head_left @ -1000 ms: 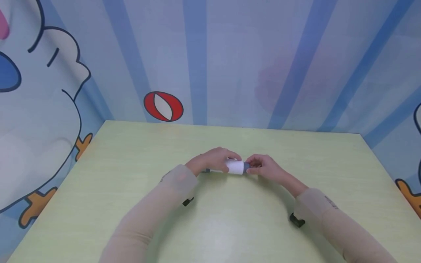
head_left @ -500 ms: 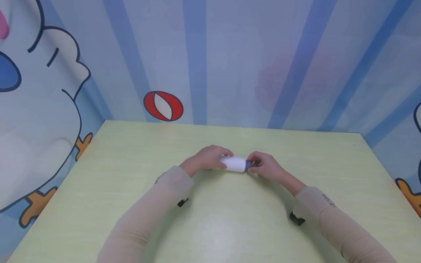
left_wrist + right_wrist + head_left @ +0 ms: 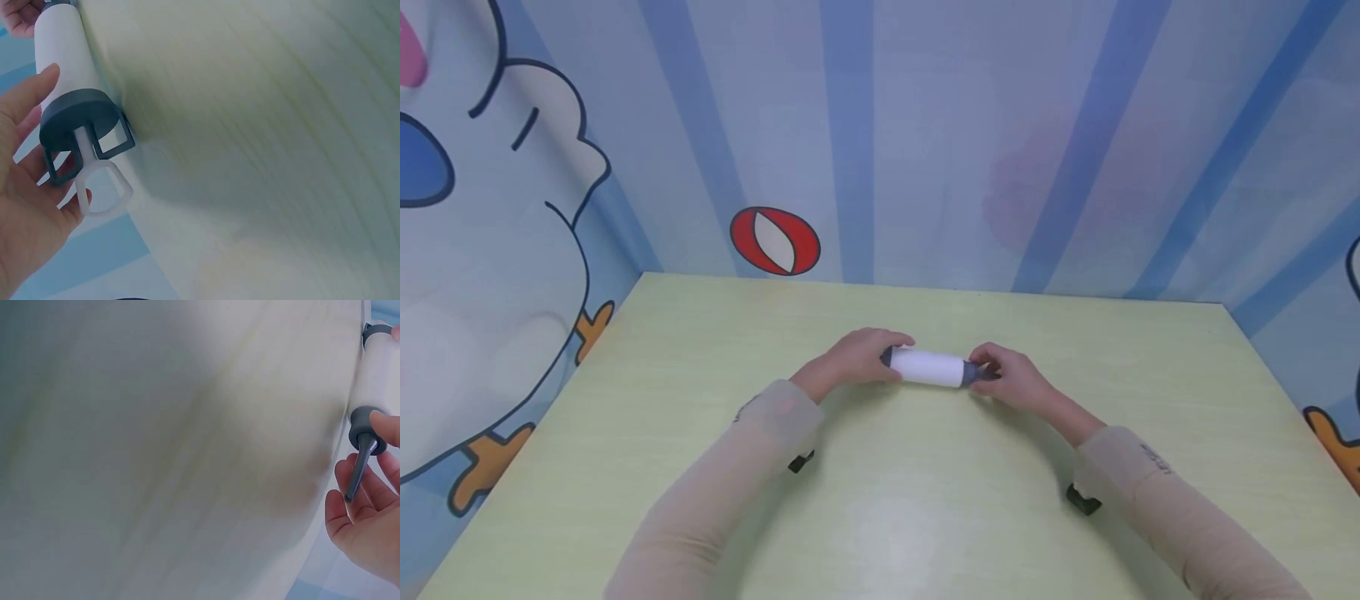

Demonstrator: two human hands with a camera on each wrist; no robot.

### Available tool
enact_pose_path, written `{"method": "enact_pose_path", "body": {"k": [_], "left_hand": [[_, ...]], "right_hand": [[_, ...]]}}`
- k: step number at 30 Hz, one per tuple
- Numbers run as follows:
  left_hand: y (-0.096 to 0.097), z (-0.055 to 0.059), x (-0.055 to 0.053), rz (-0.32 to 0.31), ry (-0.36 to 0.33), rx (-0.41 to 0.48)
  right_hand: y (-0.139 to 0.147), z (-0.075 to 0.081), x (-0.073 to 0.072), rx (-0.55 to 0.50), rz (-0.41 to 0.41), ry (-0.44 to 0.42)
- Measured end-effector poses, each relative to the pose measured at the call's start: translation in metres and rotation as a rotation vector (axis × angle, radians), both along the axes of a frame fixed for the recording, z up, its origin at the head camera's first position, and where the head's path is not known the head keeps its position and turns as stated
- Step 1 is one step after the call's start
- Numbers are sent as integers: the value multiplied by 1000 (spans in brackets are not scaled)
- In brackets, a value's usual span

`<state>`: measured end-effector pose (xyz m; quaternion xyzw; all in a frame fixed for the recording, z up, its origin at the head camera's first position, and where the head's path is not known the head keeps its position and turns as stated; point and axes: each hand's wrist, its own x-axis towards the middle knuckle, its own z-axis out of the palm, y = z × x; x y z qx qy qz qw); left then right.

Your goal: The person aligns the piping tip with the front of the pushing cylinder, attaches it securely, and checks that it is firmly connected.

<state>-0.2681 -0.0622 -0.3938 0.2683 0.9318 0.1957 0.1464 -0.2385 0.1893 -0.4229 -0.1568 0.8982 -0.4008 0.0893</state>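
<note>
An icing syringe with a white barrel [image 3: 928, 367] lies crosswise between my two hands, low over the table. My left hand [image 3: 857, 357] holds its back end, thumb along the barrel and fingers behind it. In the left wrist view this end has a dark grey cap [image 3: 78, 115] with two finger loops, and a pale plunger rod [image 3: 85, 144] ending in a ring. My right hand [image 3: 1011, 379] holds the front end, thumb on the grey collar [image 3: 362, 419]. From that collar a thin dark nozzle [image 3: 359, 472] sticks out, passing in front of the curled fingers.
Beneath both arms spreads a pale green-yellow table [image 3: 880, 500]. A blue striped wall [image 3: 925, 150] printed with cartoon figures and a red ball [image 3: 775, 241] rises at its far edge. Small black devices [image 3: 1083, 499] show under both sleeve cuffs.
My left hand has slid left along the barrel to the back end, uncovering more white. The syringe has shifted slightly right and away from me. My right hand stays at the front end.
</note>
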Motion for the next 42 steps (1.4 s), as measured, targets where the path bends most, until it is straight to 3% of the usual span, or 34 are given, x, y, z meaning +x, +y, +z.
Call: {"method": "enact_pose_path", "body": {"k": [5, 16, 26, 42], "left_hand": [[-5, 1, 0, 47, -20, 4], [-14, -6, -1, -7, 33, -12], [-19, -13, -1, 46, 8, 6], [-30, -13, 0, 105, -22, 45]], "right_hand": [[8, -1, -1, 5, 3, 7], [14, -2, 0, 13, 24, 7], [16, -3, -1, 30, 21, -2], [25, 0, 0, 48, 2, -14]]}}
